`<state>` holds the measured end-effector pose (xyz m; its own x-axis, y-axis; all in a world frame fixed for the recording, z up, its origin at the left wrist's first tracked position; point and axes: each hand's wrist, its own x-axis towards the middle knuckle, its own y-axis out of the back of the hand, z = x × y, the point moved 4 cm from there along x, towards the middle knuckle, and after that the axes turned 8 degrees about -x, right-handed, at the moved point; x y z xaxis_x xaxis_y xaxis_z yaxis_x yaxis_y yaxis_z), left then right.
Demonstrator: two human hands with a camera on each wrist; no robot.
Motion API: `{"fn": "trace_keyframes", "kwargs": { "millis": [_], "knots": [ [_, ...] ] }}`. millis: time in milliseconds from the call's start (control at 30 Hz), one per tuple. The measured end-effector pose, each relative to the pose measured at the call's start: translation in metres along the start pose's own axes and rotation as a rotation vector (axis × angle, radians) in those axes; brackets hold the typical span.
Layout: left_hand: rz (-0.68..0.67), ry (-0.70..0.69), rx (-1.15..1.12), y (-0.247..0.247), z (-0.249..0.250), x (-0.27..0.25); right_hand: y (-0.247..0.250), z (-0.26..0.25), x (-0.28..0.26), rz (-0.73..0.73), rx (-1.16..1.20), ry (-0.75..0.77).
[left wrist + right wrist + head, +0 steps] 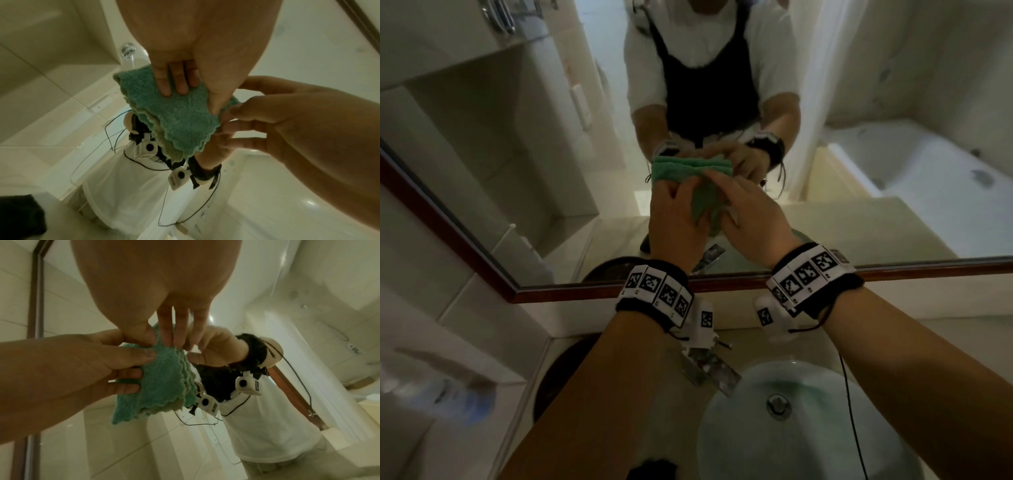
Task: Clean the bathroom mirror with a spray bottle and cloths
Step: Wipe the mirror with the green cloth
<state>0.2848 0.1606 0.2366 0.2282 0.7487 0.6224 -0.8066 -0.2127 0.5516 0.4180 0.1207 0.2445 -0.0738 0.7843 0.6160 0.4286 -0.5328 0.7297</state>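
Head view, cloth: one green cloth (690, 171), folded into layers, held up in front of the mirror (524, 144), with its reflection just behind it.
Head view, hands: two; the left hand (675, 224) and the right hand (751, 219) are raised side by side before the mirror, backs toward the camera, each gripping the cloth from its own side.
Head view, spray bottle: one blurred bottle (438, 387) on the table (493, 431), well below and left of the mirror's wooden frame (602, 294).
Head view, basin: one round glass basin (784, 431) below the mirror, with a metal tap (709, 366) at its upper left.

Left wrist view, cloth: one (172, 112), several scalloped edges stacked.
Left wrist view, left hand: (197, 53) three fingers (180, 81) lie flat across the cloth's upper face, thumb pressed on its right edge, so the cloth is pinched.
Left wrist view, right hand: (283, 116) enters from the right, fingertips closing on the cloth's right corner.

Right wrist view, cloth: one (162, 379), hanging with its layers fanned downward.
Right wrist view, right hand: (156, 293) thumb and fingertips meet on the cloth's top edge, pinching it.
Right wrist view, left hand: (82, 365) from the left, thumb on the near face and fingers curled behind, clamping the cloth.
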Motion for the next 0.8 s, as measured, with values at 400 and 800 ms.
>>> {"fn": "trace_keyframes", "kwargs": {
  "millis": [400,800],
  "knots": [
    [0.134,0.123,0.052,0.009,-0.02,0.004,0.007,-0.005,-0.008,0.354,-0.409,-0.086],
    [0.236,0.314,0.037,0.123,-0.137,0.008,-0.054,-0.041,0.013,0.276,-0.531,-0.263]
  ]
}}
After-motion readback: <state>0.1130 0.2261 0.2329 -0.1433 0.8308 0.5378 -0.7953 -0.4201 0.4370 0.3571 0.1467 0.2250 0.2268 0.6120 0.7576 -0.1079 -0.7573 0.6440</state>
